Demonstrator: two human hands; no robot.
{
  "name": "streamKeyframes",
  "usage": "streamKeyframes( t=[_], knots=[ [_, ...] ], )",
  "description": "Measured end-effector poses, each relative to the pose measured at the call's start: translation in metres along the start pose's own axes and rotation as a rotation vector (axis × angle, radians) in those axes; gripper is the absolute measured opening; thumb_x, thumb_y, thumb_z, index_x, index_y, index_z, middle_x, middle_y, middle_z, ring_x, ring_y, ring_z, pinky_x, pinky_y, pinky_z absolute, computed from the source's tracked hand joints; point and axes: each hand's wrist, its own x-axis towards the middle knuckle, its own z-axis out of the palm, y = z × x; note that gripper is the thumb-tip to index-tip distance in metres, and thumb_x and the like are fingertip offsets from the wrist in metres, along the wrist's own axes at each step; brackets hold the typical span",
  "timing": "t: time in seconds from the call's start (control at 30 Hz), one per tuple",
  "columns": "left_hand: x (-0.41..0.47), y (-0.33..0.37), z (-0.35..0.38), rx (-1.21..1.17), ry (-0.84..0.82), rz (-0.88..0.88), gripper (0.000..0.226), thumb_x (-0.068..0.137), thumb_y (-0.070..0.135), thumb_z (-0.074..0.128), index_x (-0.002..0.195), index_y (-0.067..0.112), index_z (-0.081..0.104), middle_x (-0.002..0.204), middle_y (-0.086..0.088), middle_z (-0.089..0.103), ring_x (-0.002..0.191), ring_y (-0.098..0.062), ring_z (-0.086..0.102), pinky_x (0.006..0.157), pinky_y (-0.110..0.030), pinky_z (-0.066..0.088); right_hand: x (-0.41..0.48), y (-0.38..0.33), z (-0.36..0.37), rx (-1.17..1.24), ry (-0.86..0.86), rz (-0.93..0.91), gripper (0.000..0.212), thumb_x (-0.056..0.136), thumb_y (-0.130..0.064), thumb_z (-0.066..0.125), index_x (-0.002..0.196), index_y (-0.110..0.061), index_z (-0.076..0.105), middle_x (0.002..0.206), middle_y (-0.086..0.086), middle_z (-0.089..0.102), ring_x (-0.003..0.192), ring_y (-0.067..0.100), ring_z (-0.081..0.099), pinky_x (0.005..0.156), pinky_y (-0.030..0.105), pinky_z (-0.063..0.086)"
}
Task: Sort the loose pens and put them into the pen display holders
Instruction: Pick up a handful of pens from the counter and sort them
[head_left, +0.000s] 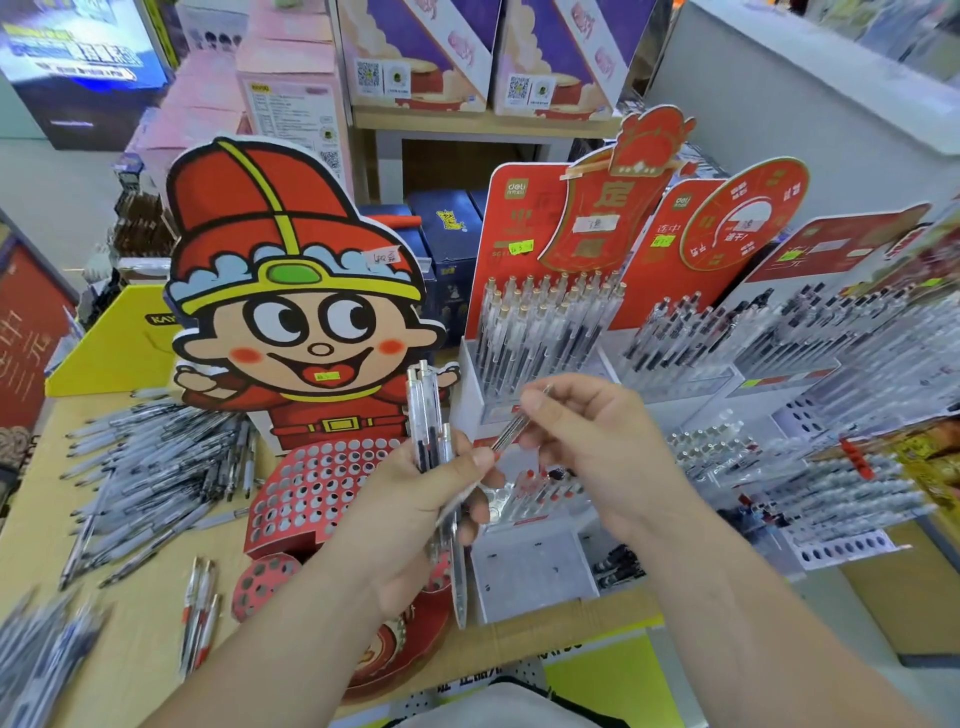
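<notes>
several pens (430, 415) in left hand (415, 499), single pen (511, 432) in right hand (597, 441)

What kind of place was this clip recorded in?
Most likely a stationery shop: red pen display stands full of pens, price stickers on them, and boxed goods stacked on a shelf.

- A tan wooden table (140, 654) carries everything.
- At the far left stands a yellow cardboard stand (114, 358).
- On the left, a wide heap of loose pens (156, 467) lies flat, pointing many ways.
- Near left, three red-and-white pens (200, 608) lie side by side, and a blurred pile of pens (36, 654) fills the near corner.
- In the middle stands a red cartoon-figure holder (311, 483) with rows of round holes.
- To its right sits a white holder (530, 571), and beyond that stands a red-backed rack (545, 332) full of pens.
</notes>
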Motion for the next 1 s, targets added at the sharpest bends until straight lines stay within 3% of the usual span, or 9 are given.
streamKeyframes(
  t=[0.1,0.23,0.37,0.5,0.6,0.73,0.9,1.0],
  knots=[
    [0.0,0.0,-0.004,0.019,0.032,0.02,0.021,0.081,0.018,0.075,0.092,0.01,0.06,0.08,-0.015,0.068,0.05,-0.017,0.05,0.042,-0.024,0.037,0.003,-0.01,-0.02,0.089,0.055,-0.037,0.005,0.079,-0.014,0.076,0.084,-0.016,0.078,0.075,0.01,0.072,0.069,0.02,0.071,0.06,0.023,0.057],
    [0.003,0.001,-0.007,-0.04,0.124,0.044,0.028,0.082,0.016,0.073,0.107,0.004,0.065,0.083,-0.017,0.071,0.047,-0.015,0.048,0.042,-0.023,0.036,-0.001,-0.016,-0.044,0.049,0.009,-0.032,0.012,0.071,-0.014,0.078,0.082,-0.014,0.078,0.083,0.017,0.074,0.076,0.026,0.074,0.066,0.025,0.058],
    [0.008,0.001,-0.008,-0.092,0.191,0.061,0.005,0.092,0.013,0.068,0.094,0.009,0.068,0.075,-0.012,0.068,0.048,-0.013,0.048,0.041,-0.022,0.036,-0.008,-0.012,-0.055,-0.202,-0.117,0.032,0.014,0.069,-0.013,0.082,0.082,-0.011,0.077,0.083,0.018,0.075,0.079,0.028,0.074,0.07,0.026,0.059],
    [0.011,0.001,-0.004,-0.076,0.2,0.082,0.005,0.092,0.014,0.068,0.09,0.01,0.066,0.068,-0.007,0.062,0.051,-0.013,0.049,0.043,-0.022,0.038,-0.012,-0.007,-0.05,-0.465,-0.259,0.095,0.021,0.077,0.005,0.081,0.086,-0.013,0.076,0.084,0.006,0.075,0.076,0.016,0.07,0.074,0.026,0.058],
    [0.014,0.0,-0.003,0.013,0.208,0.093,0.006,0.095,0.015,0.067,0.092,0.011,0.066,0.067,-0.005,0.061,0.053,-0.014,0.049,0.046,-0.024,0.039,-0.014,-0.005,-0.041,-0.554,-0.346,0.152,0.025,0.079,0.0,0.081,0.096,-0.018,0.076,0.084,0.003,0.074,0.072,0.012,0.067,0.07,0.023,0.056],
    [0.013,-0.001,0.003,0.099,0.121,0.093,0.007,0.095,0.017,0.068,0.091,0.012,0.064,0.067,-0.005,0.061,0.053,-0.015,0.049,0.047,-0.025,0.04,-0.013,-0.004,-0.028,-0.471,-0.323,0.141,0.003,0.087,-0.018,0.077,0.089,-0.019,0.08,0.084,0.004,0.076,0.079,0.024,0.071,0.07,0.029,0.056],
    [0.014,0.003,0.004,0.109,0.037,0.094,0.007,0.091,0.019,0.071,0.084,0.018,0.069,0.066,-0.005,0.06,0.051,-0.015,0.049,0.047,-0.025,0.04,-0.015,-0.002,-0.022,-0.247,-0.368,0.217,0.014,0.083,-0.03,0.079,0.09,-0.018,0.081,0.088,0.01,0.077,0.078,0.017,0.065,0.067,0.027,0.05],
    [0.014,0.002,0.005,0.127,0.0,0.105,0.005,0.085,0.024,0.073,0.081,0.023,0.072,0.068,-0.005,0.06,0.052,-0.015,0.049,0.047,-0.025,0.04,-0.012,-0.001,-0.024,-0.208,-0.384,0.213,0.02,0.084,-0.025,0.078,0.099,-0.013,0.079,0.092,0.009,0.077,0.077,0.01,0.066,0.064,0.021,0.047]
  ],
)
